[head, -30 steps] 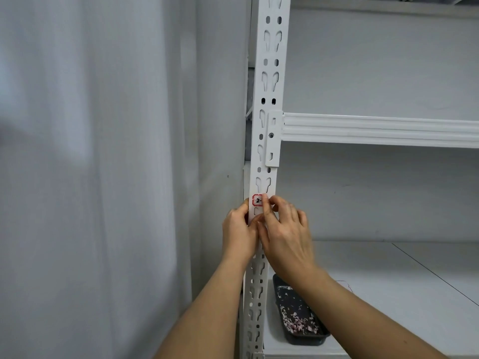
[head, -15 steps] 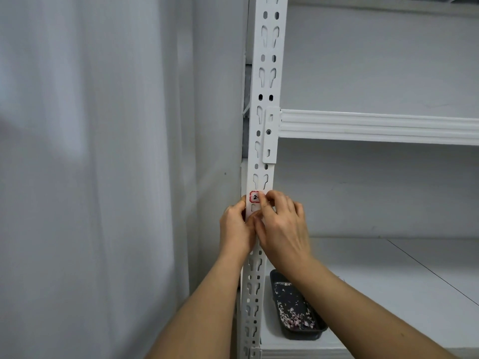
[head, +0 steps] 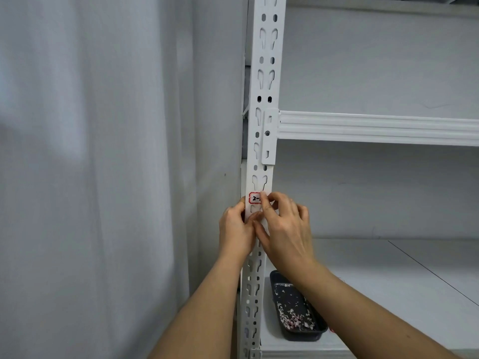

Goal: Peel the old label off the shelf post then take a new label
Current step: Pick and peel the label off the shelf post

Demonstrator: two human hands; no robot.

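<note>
Head view, both hands raised to the white perforated steel shelf post (head: pixel 261 104). The small red-bordered paper label with handwritten black marks (head: pixel 254 198) is stuck to the front face of the post, below the bracket of the white ribbed shelf beam (head: pixel 375 128). The label lies flat as far as visible; its right part is covered by a finger, so the writing cannot be read in full.

Right hand (head: pixel 285 229): fingers curled, index fingertip pressed on the right edge of the label. Whether the edge is lifted cannot be told.

Left hand (head: pixel 237 230): wrapped round the left edge of the post just below the label, thumb on the front face, touching the right hand's thumb. It grips the post.

On the white lower shelf board (head: pixel 388 281), just right of the post and under the right forearm, sits a black rectangular plastic tray (head: pixel 295 307) holding small pink and white paper scraps (head: pixel 293 317). Grey-white curtain (head: pixel 90 177) hangs left of the post. Plain white wall (head: pixel 375 60) behind the shelves.
</note>
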